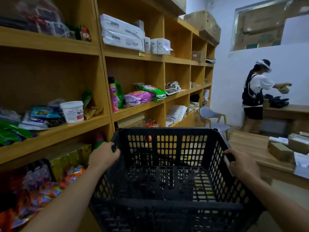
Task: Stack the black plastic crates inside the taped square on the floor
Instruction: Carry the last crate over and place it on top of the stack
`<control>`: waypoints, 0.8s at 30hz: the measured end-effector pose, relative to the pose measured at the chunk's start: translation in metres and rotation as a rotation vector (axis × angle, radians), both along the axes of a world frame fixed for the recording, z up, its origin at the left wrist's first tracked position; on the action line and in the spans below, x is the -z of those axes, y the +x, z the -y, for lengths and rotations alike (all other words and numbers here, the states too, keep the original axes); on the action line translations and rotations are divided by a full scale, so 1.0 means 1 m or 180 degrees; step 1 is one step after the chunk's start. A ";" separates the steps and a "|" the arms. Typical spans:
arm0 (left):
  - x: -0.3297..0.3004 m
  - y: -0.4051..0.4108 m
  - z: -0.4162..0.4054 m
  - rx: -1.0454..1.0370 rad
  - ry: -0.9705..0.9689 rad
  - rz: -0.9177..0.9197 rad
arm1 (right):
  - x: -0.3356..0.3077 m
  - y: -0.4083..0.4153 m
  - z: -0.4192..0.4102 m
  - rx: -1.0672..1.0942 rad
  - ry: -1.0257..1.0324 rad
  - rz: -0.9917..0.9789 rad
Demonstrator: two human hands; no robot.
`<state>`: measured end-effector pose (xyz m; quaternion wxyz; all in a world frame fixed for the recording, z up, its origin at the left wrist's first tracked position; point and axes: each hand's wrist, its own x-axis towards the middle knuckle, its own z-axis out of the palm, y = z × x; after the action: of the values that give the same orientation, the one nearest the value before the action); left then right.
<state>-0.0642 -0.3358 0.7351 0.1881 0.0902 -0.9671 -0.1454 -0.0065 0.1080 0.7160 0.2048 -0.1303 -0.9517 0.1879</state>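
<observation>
A black plastic crate (167, 178) with perforated walls hangs in front of me at waist height, its open top toward the camera, nothing inside it. My left hand (103, 156) grips the rim of its left wall. My right hand (240, 164) grips the rim of its right wall. The floor below and any taped square are hidden behind the crate.
Tall wooden shelves (103, 52) with packets, a white tub and bottles run along the left. A wooden table (250, 144) with small cartons stands on the right. A grey chair (212, 118) and a person (254, 96) at a counter are further back.
</observation>
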 end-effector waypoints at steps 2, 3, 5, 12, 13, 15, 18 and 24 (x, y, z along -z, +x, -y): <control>0.000 -0.028 0.006 0.0033 -0.0038 -0.0005 | 0.002 -0.022 0.006 0.0005 0.0003 0.0023; 0.000 -0.043 0.010 0.0047 -0.0049 0.0006 | 0.003 -0.034 0.010 0.0012 -0.0003 0.0045; 0.001 -0.074 0.019 0.0098 -0.0097 0.0079 | 0.002 -0.057 0.021 0.0079 0.0029 0.0093; 0.011 -0.177 0.059 0.0383 -0.0131 0.0213 | 0.019 -0.116 0.070 0.0372 0.0128 0.0250; 0.012 -0.188 0.061 0.0455 -0.0133 0.0249 | 0.020 -0.121 0.073 0.0426 0.0118 0.0291; 0.016 -0.208 0.062 0.0657 -0.0190 0.0245 | 0.022 -0.128 0.076 0.0504 0.0062 0.0314; 0.019 -0.229 0.061 0.0925 -0.0289 0.0151 | 0.025 -0.133 0.078 0.0663 0.0158 0.0334; 0.028 -0.239 0.064 0.0982 -0.0505 0.0084 | 0.030 -0.136 0.085 0.0867 0.0594 0.0673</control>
<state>-0.3029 -0.3997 0.7073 0.1574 -0.0726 -0.9803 -0.0945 -0.1425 0.0226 0.6858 0.1384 -0.2574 -0.9548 0.0547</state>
